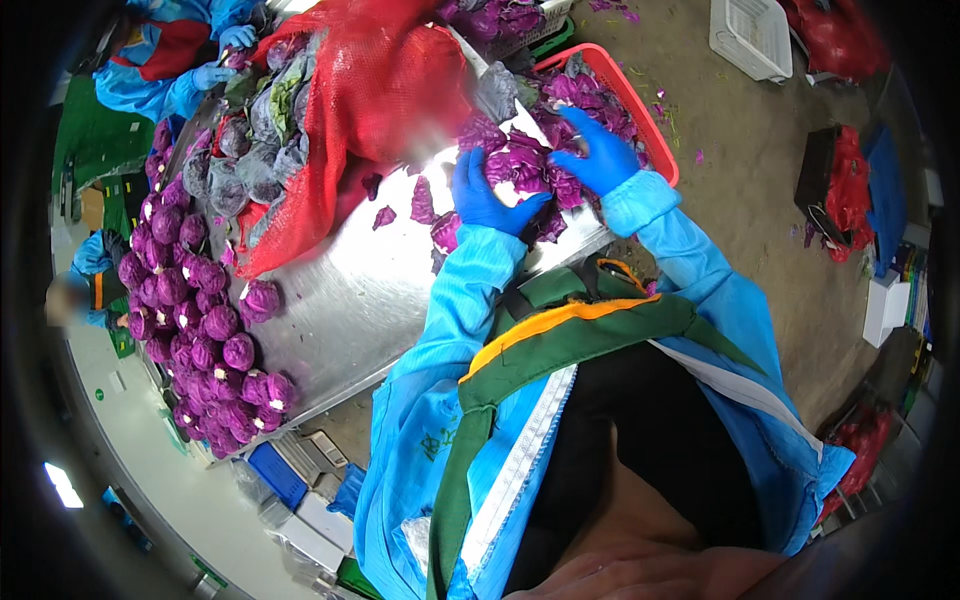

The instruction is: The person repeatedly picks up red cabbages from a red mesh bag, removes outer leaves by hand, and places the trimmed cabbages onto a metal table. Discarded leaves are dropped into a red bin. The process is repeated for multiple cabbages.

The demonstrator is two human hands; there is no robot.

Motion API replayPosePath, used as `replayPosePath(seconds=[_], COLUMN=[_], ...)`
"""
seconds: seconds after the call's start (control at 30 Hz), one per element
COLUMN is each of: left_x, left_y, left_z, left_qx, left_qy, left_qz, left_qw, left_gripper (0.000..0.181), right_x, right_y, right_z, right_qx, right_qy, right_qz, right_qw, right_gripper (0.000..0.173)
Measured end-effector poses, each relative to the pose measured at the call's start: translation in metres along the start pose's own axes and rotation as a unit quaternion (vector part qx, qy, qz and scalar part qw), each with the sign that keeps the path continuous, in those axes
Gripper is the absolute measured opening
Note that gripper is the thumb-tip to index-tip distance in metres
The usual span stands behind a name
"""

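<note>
My left hand [491,199], in a blue glove, is spread with thumb and fingers apart against loose red cabbage leaves [517,161] at the table's edge. Opposite it, my right hand [596,154], gloved too, has its fingers apart over more purple leaves; whether either hand grips a leaf or head is unclear. A red plastic basket [637,112] full of cabbage leaves stands just beyond my right hand. Left of my hands, a few torn leaves [421,201] lie on the metal table [330,330]. A red mesh sack [375,90] lies across the table, beside untrimmed cabbages [240,176].
Many trimmed red cabbages [202,337] are heaped at the table's left end. A co-worker's gloved hands [214,75] hold a cabbage at the upper left. A white crate [750,41] and a dark crate with red mesh [821,176] stand on the floor to the right.
</note>
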State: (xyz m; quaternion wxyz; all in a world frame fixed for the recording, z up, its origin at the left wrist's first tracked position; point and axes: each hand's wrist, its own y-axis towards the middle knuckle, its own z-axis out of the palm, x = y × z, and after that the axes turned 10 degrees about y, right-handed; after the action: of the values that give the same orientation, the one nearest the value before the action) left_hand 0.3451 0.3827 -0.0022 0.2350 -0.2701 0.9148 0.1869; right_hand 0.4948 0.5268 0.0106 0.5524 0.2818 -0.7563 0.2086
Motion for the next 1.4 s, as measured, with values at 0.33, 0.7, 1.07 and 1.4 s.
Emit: replayPosePath(seconds=[0.33, 0.7, 1.07, 1.4], left_x=[0.0, 0.014, 0.034, 0.027], left_y=[-0.009, -0.003, -0.025, -0.015], left_z=[0.005, 0.011, -0.002, 0.012], left_qx=[-0.016, -0.02, 0.02, -0.009], left_qy=[0.027, -0.044, -0.112, -0.156], left_qz=[0.073, 0.207, 0.236, 0.197], left_qw=[0.997, 0.977, 0.965, 0.968], left_gripper=[0.097, 0.092, 0.085, 0.09], right_x=[-0.031, -0.001, -0.15, -0.021], right_y=[0.04, 0.054, 0.039, -0.005], right_z=[0.019, 0.029, -0.001, 0.022], right_qx=[0.055, 0.217, 0.161, 0.188], right_qy=[-0.161, -0.231, -0.214, -0.027], right_qz=[0.044, 0.052, 0.154, -0.011], right_qw=[0.985, 0.947, 0.951, 0.982], right_gripper=[0.037, 0.062, 0.042, 0.058])
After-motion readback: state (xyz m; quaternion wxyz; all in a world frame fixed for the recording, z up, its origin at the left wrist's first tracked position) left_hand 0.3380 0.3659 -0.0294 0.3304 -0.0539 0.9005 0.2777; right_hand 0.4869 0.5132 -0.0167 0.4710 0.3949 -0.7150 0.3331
